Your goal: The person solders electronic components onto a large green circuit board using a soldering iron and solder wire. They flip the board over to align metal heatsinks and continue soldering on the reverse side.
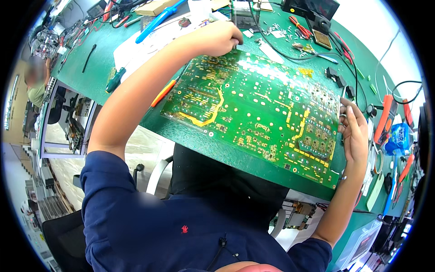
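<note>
The circuit board [254,119] lies nearward of the left grip [221,38] and left of the right grip [354,131], long axis left to right. Both curl at its edges; whether either clamps it cannot be determined.

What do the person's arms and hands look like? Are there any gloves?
No gloves: the left hand and right hand are bare. Short, dark navy-blue sleeves end around the elbows, and the matching shirt has a small red emblem.
</note>
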A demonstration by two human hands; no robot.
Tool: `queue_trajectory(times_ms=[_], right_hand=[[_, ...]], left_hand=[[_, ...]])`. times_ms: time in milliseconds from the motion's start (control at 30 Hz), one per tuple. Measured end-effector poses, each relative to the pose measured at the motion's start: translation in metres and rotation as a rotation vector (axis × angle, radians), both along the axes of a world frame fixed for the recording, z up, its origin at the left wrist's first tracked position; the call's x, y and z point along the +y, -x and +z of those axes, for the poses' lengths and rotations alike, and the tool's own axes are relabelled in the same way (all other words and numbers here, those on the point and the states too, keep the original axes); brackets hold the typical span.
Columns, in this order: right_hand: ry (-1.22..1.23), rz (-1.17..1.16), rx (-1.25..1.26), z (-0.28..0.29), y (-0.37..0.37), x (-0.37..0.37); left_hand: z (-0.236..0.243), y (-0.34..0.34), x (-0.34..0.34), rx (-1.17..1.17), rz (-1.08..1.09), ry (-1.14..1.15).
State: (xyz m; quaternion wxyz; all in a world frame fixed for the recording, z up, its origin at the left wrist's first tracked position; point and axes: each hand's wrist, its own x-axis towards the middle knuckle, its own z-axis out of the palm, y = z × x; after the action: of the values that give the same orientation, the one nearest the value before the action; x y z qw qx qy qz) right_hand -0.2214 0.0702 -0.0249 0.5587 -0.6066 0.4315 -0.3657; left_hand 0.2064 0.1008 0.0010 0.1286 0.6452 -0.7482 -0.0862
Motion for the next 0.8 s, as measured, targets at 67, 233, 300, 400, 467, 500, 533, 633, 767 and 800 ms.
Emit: queue_trajectory(times_ms=[67, 233, 300, 400, 467, 500, 533, 633, 767, 800], right_hand=[[0.004, 0.005, -0.006, 0.0, 0.0, -0.001], [-0.002, 0.008, -0.014, -0.002, 0.002, -0.002], [-0.007, 0.016, -0.034, -0.003, 0.002, -0.002], [-0.014, 0.016, -0.036, -0.001, 0.0, -0.001], [-0.006, 0.015, -0.026, 0.001, -0.001, 0.0], [-0.004, 0.013, -0.026, 0.002, -0.001, 0.001], [-0.001, 0.02, -0.024, 0.002, -0.001, 0.001], [0.019, 0.007, 0.006, 0.002, 0.001, 0.001], [0.087, 0.003, 0.061, -0.001, 0.0, -0.002], [0.093, 0.007, 0.064, -0.001, -0.001, -0.003]], left_hand=[[-0.002, -0.004, -0.008, 0.115, -0.006, -0.001], [0.009, -0.014, -0.029, 0.383, 0.089, 0.361], [0.018, -0.018, -0.041, 0.578, 0.195, 0.623], [0.047, -0.03, -0.055, 0.915, 0.256, 0.737], [0.068, -0.035, -0.057, 1.287, 0.272, 0.691], [0.077, -0.036, -0.055, 1.472, 0.275, 0.661], [0.081, -0.034, -0.05, 1.511, 0.241, 0.602], [0.073, -0.014, -0.029, 1.55, 0.133, 0.376], [0.034, 0.034, 0.002, 1.101, -0.034, 0.278], [0.027, 0.047, 0.007, 0.998, -0.115, 0.316]])
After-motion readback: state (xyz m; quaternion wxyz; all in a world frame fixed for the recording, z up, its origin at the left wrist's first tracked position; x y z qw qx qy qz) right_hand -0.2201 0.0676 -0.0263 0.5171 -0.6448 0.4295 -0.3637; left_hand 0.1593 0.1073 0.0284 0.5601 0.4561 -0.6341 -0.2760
